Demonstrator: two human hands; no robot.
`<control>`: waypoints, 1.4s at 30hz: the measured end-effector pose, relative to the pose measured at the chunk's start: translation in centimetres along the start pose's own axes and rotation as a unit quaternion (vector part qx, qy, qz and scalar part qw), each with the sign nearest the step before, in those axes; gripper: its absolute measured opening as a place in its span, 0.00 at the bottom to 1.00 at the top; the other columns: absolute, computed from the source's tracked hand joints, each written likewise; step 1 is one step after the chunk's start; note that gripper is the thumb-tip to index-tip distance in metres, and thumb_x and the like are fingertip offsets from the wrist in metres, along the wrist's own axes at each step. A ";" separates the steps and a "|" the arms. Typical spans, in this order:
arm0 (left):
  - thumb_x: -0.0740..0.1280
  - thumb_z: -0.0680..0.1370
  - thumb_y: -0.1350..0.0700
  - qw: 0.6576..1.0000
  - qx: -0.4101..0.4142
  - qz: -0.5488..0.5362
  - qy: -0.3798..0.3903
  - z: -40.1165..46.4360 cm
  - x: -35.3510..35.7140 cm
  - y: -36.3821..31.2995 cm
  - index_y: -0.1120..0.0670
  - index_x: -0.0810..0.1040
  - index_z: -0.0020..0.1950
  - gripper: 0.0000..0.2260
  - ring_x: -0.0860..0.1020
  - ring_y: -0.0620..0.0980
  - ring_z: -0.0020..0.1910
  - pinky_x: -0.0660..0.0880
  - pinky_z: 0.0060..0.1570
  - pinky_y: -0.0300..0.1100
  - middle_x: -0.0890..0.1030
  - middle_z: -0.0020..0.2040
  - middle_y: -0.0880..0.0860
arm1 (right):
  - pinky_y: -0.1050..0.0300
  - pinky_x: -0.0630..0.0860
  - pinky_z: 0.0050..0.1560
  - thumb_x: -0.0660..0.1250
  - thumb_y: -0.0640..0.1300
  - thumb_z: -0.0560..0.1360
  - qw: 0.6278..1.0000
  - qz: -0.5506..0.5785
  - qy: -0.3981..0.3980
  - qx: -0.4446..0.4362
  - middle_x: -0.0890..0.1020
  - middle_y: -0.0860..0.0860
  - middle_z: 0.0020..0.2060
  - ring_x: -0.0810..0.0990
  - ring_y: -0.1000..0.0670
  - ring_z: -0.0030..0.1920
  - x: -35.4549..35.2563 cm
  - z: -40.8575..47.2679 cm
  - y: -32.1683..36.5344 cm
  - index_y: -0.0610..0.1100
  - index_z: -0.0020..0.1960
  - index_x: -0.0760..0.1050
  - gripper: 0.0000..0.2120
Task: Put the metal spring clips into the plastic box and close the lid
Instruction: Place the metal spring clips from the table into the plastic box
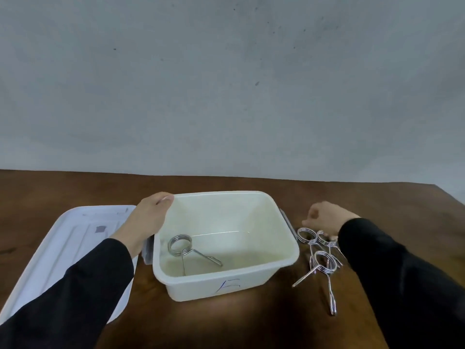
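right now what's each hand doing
Left hand: gripping the box rim.
Right hand: fingers curled over the clips on the table; grip cannot be told.

a dark wooden bench (251, 323) carries an open box (226, 285) at centre, its lid (75, 230) lying left, loose clips (319, 255) right.

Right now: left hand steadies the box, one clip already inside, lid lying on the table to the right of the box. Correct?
Not quite. The lid lies on the table to the left of the box, not the right, as the head view shows. The rest holds: the left hand rests on the box's rim and one clip lies inside.
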State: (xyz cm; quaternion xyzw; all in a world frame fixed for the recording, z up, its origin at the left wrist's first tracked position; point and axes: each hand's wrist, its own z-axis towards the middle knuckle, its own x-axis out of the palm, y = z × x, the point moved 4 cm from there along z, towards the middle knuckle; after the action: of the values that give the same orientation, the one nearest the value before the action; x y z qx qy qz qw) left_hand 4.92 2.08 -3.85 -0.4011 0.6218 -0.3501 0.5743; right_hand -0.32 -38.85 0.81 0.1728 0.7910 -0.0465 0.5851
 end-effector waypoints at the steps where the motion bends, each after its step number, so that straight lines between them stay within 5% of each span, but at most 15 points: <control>1: 0.58 0.83 0.51 1.000 -0.005 -0.005 -0.002 0.0 0.0 0.1 0.53 0.81 0.61 0.15 0.77 0.53 0.56 0.70 0.45 0.43 0.81 0.59 0.52 | 0.56 0.75 0.45 0.69 0.56 0.76 0.998 -0.035 0.040 0.018 0.80 0.53 0.43 0.80 0.51 0.45 1.0 -0.4 -1.5 0.45 0.55 0.78 0.16; 5: 0.58 0.83 0.50 1.000 -0.014 -0.008 -0.001 -0.1 0.1 0.1 0.52 0.80 0.62 0.15 0.76 0.53 0.58 0.69 0.49 0.44 0.80 0.59 0.51 | 0.58 0.74 0.42 0.69 0.60 0.76 0.986 -0.108 0.110 0.057 0.81 0.50 0.44 0.78 0.50 0.44 4.5 -1.8 -4.1 0.41 0.57 0.78 0.22; 12: 0.60 0.82 0.49 1.000 -0.028 -0.010 0.002 -0.2 -0.1 0.2 0.50 0.81 0.62 0.14 0.78 0.55 0.59 0.74 0.60 0.51 0.82 0.59 0.51 | 0.57 0.76 0.44 0.71 0.62 0.72 0.988 -0.095 0.060 0.106 0.78 0.52 0.37 0.79 0.48 0.44 7.5 -1.5 -4.5 0.43 0.51 0.76 0.22; 14: 0.60 0.82 0.49 1.000 -0.030 -0.007 0.002 -0.2 -0.1 0.2 0.49 0.81 0.61 0.14 0.79 0.54 0.58 0.74 0.59 0.51 0.82 0.58 0.50 | 0.57 0.76 0.44 0.71 0.58 0.74 0.988 -0.086 0.040 0.119 0.79 0.50 0.43 0.78 0.48 0.45 7.8 -1.8 -4.3 0.42 0.56 0.76 0.22; 19: 0.60 0.82 0.49 0.999 -0.030 -0.024 0.012 -0.8 -0.2 -0.2 0.50 0.81 0.61 0.14 0.79 0.54 0.57 0.74 0.53 0.47 0.83 0.57 0.51 | 0.56 0.77 0.43 0.71 0.51 0.73 0.991 -0.064 0.003 0.121 0.80 0.49 0.42 0.82 0.47 0.46 7.8 -2.3 -3.7 0.44 0.51 0.74 0.13; 24: 0.59 0.83 0.50 0.999 -0.028 -0.043 0.017 -1.2 -0.2 -0.5 0.52 0.81 0.61 0.14 0.79 0.53 0.57 0.74 0.49 0.44 0.82 0.57 0.52 | 0.55 0.79 0.41 0.69 0.50 0.74 0.995 -0.029 -0.076 0.064 0.80 0.49 0.37 0.81 0.49 0.40 2.2 -3.5 -2.3 0.43 0.45 0.77 0.09; 28: 0.58 0.83 0.50 0.999 -0.031 -0.040 0.018 -1.3 -0.3 -0.7 0.52 0.80 0.64 0.15 0.78 0.54 0.59 0.74 0.56 0.46 0.81 0.60 0.52 | 0.54 0.71 0.37 0.72 0.50 0.71 0.978 0.007 -0.203 -0.052 0.78 0.49 0.41 0.78 0.48 0.38 -6.4 -6.5 2.7 0.48 0.39 0.77 0.08; 32: 0.57 0.84 0.51 0.999 -0.020 -0.037 0.022 -1.4 -0.2 -0.9 0.55 0.79 0.64 0.16 0.77 0.52 0.57 0.72 0.45 0.40 0.81 0.59 0.53 | 0.54 0.66 0.39 0.73 0.52 0.70 0.952 0.030 -0.265 -0.152 0.76 0.50 0.44 0.75 0.45 0.42 -10.9 -9.1 10.7 0.49 0.42 0.79 0.07; 38: 0.57 0.84 0.51 0.999 -0.016 -0.041 0.012 -1.3 -0.1 -0.9 0.54 0.79 0.64 0.15 0.75 0.49 0.55 0.68 0.41 0.32 0.80 0.58 0.51 | 0.56 0.76 0.43 0.73 0.48 0.70 0.954 0.075 -0.075 -0.280 0.81 0.58 0.43 0.80 0.51 0.43 -3.3 -7.9 22.4 0.45 0.45 0.80 0.08; 42: 0.57 0.84 0.53 0.999 -0.011 -0.051 0.015 -1.1 -0.1 -0.6 0.53 0.80 0.61 0.14 0.75 0.49 0.54 0.70 0.45 0.37 0.80 0.57 0.49 | 0.49 0.77 0.45 0.72 0.45 0.71 0.953 -0.004 0.013 -0.304 0.83 0.43 0.47 0.81 0.41 0.46 5.2 -5.5 27.1 0.38 0.51 0.81 0.12</control>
State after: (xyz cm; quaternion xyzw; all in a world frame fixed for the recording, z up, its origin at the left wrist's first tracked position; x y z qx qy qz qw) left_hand 3.92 1.89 -3.11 -0.4331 0.6127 -0.3784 0.5420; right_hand 2.19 -10.82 1.11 -0.0157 0.7762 0.1957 0.5991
